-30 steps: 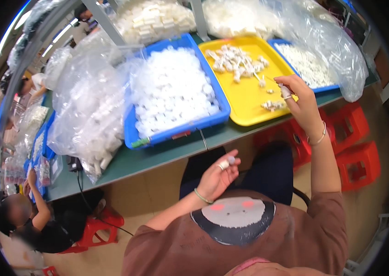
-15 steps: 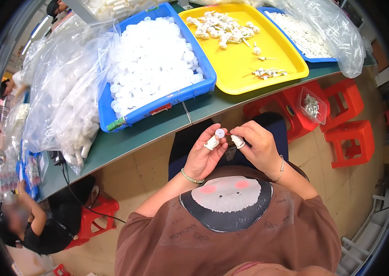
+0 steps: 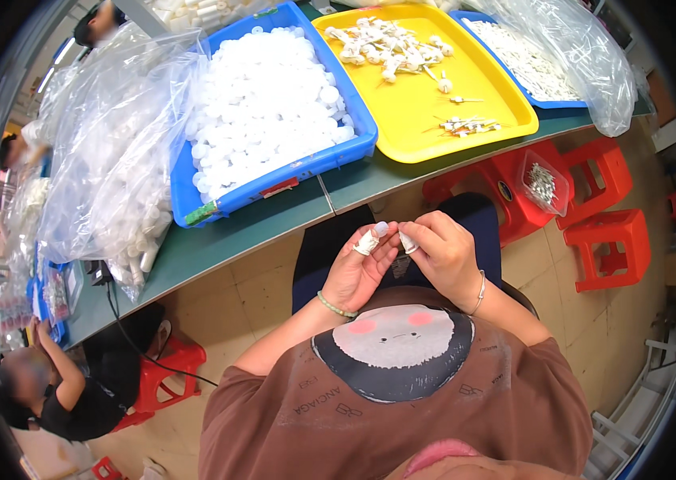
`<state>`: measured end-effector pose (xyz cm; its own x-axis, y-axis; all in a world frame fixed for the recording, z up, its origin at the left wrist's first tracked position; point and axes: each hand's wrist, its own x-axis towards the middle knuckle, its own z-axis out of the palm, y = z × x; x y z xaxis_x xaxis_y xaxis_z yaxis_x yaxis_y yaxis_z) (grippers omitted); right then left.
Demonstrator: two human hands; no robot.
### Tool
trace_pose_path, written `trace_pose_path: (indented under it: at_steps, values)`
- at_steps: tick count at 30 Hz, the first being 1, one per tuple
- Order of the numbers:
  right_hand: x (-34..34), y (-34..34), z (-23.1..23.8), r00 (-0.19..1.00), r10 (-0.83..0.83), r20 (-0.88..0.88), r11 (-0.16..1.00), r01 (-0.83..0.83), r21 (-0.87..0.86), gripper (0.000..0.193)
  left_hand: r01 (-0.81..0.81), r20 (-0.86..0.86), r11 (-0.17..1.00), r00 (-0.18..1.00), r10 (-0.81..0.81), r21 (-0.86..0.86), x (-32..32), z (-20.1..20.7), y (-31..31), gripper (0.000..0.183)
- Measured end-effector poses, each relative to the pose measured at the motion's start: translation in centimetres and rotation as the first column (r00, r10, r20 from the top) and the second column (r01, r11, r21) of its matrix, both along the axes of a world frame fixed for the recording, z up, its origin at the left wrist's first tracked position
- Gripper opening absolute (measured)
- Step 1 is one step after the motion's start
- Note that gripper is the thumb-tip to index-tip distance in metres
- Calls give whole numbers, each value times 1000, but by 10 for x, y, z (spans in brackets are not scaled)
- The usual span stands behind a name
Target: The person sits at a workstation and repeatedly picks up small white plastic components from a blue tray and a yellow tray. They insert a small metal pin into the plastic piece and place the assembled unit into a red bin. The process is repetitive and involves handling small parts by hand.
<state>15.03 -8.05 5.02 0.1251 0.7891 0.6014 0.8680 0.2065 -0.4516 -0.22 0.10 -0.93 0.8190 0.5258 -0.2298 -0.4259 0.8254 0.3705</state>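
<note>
My left hand (image 3: 354, 276) pinches a small white round cap (image 3: 381, 229) between thumb and fingertips, above my lap and just off the table edge. Close beside it, my right hand (image 3: 448, 252) has thumb and forefinger pressed together, their tips almost meeting the cap. Whatever sits between those right fingertips is too small to make out. White wraps cover both thumbs. Beyond my hands, a blue tray (image 3: 274, 182) is heaped with similar white caps. Right of it, a yellow tray (image 3: 410, 144) carries a cluster of white-headed pieces (image 3: 390, 48) and a small pile of thin wired parts (image 3: 468, 126).
A second blue tray (image 3: 560, 105) of small white pieces stands at far right, partly under a clear bag (image 3: 594, 64). Bags of white tubes (image 3: 106, 168) cover the table's left. Red stools (image 3: 610, 248) and a tub (image 3: 543, 186) are at right; a co-worker (image 3: 74, 384) sits at left.
My right fingertips have moved left, closer to the cap. The cap has tilted in my left hand, and the thin reddish piece seen between the hands is now hidden.
</note>
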Motion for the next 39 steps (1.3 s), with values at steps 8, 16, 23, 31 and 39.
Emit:
trace_pose_path:
  at_steps: [8,16,23,31,39]
  values:
    - [0,-1,5,996,10,91,999,-7,-35,23,-14,-36,1000,999,15,24,1,-4,1,23]
    - [-4,2,3,999,-35,42,997,38,-71,19,-50,-69,997,996,54,53,4,3,-3,36]
    - [-11,5,5,938,29,-344,982,-91,-166,17,-19,-127,984,991,42,178,6,4,-5,31]
    - [-4,2,8,947,99,-306,963,-169,-212,19,-24,-149,970,987,62,243,4,4,-2,27]
    - [-3,3,-6,853,109,-510,939,-257,-229,14,-17,-106,999,994,21,39,2,-6,-1,27]
